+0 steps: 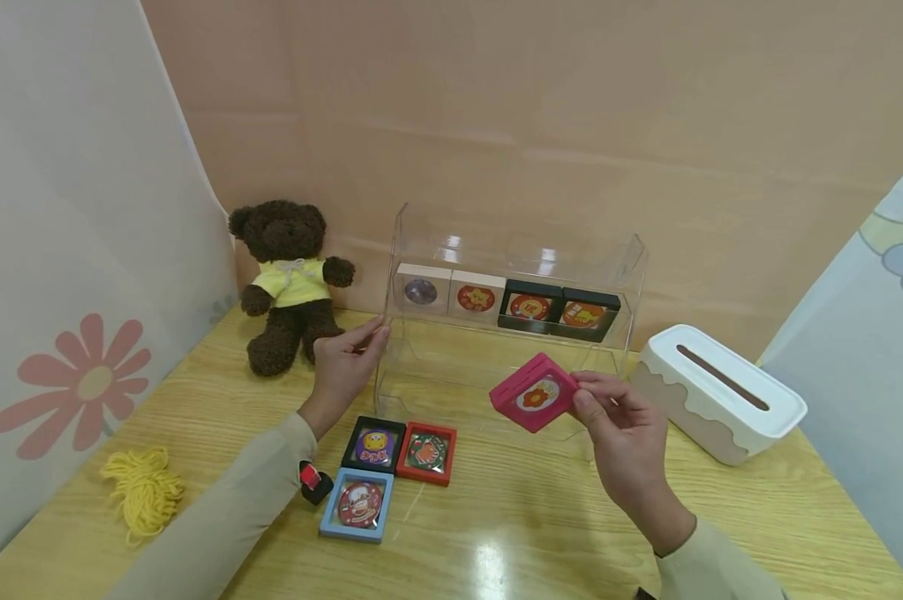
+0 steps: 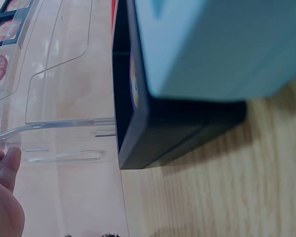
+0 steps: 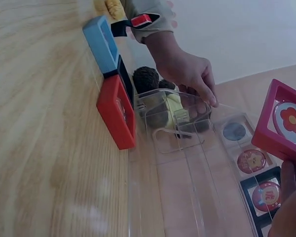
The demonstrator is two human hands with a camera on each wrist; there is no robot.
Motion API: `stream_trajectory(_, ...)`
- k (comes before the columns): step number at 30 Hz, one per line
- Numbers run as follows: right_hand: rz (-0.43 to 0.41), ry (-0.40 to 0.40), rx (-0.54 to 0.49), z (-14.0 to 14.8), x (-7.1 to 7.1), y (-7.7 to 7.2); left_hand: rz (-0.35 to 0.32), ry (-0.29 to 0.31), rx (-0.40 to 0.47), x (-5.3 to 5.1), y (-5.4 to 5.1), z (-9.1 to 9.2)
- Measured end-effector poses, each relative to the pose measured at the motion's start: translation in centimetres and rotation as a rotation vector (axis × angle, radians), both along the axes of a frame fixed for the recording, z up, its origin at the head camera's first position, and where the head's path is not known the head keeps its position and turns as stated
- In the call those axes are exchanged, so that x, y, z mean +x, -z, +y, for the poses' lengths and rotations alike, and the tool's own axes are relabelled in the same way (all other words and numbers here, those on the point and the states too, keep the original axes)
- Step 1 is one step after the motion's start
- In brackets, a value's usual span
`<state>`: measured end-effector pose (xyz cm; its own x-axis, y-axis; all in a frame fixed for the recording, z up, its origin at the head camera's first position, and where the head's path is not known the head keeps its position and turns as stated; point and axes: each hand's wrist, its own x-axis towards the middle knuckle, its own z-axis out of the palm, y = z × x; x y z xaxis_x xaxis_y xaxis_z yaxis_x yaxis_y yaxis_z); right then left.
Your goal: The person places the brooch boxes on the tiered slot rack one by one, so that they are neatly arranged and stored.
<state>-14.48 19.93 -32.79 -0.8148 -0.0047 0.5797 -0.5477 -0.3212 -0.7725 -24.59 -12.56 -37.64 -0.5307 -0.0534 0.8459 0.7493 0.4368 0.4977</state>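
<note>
My right hand (image 1: 631, 437) pinches a pink square frame (image 1: 536, 393) by its right corner, with a round flower badge inside. The frame is tilted in the air before a clear acrylic display rack (image 1: 489, 358). At the rack's left side, my left hand (image 1: 346, 367) pinches the edge between thumb and fingers, as the right wrist view also shows. On the rack's upper tier stand two white frames (image 1: 449, 290) and two black frames (image 1: 559, 311) with round badges. On the table lie a black frame (image 1: 373, 445), a red frame (image 1: 426, 452) and a light blue frame (image 1: 356, 504).
A brown teddy bear (image 1: 290, 283) in a yellow top sits against the back wall, left of the rack. Yellow yarn (image 1: 143, 492) lies at the left. To the rack's right stands a white-lidded tissue box (image 1: 721, 387). Cloth-covered walls enclose the wooden table (image 1: 496, 533).
</note>
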Motion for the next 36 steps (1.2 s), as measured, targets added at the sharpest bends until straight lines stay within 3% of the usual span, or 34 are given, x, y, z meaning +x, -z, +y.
stream_trajectory(6, -0.064, 0.030, -0.088, -0.2, -1.3, -0.3, 0.004, 0.009, 0.001, -0.1, 0.0, 0.0)
stream_trajectory(19, -0.135, 0.131, -0.097, -1.3, -3.8, -0.1, -0.009, 0.007, -0.004, -0.2, -0.1, -0.1)
stream_trajectory(26, -0.118, 0.137, -0.133, -2.4, -5.1, -0.1, -0.009, -0.002, -0.019, -0.4, 0.1, -0.2)
stream_trajectory(36, -0.120, 0.165, -0.072, -4.5, -6.3, 0.7, -0.012, -0.018, -0.031, -0.1, 0.1, -0.2)
